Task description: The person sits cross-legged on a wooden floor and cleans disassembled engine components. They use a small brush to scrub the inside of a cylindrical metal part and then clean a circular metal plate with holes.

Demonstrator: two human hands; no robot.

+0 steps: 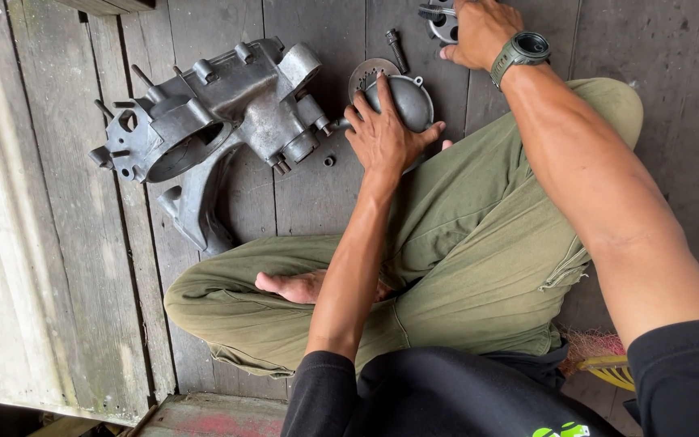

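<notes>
Your left hand (pixel 383 133) lay spread over the domed grey metal cover (pixel 404 99) on the plank floor (pixel 309 194), just right of the engine crankcase (pixel 212 113). That cover looked rigid, fairly heavy and perhaps oily; its rim seemed the surest hold. Your right hand (pixel 479 32) closed on a small metal part (pixel 438 20), mostly hidden, beside a bolt (pixel 396 48).

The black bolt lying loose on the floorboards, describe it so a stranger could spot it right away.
Start at the big grey engine casing on the dark wooden floor. Look right, past the round metal cover under the left hand. The black bolt lies just above that cover: slim, threaded, and lying apart from the other parts.
</notes>
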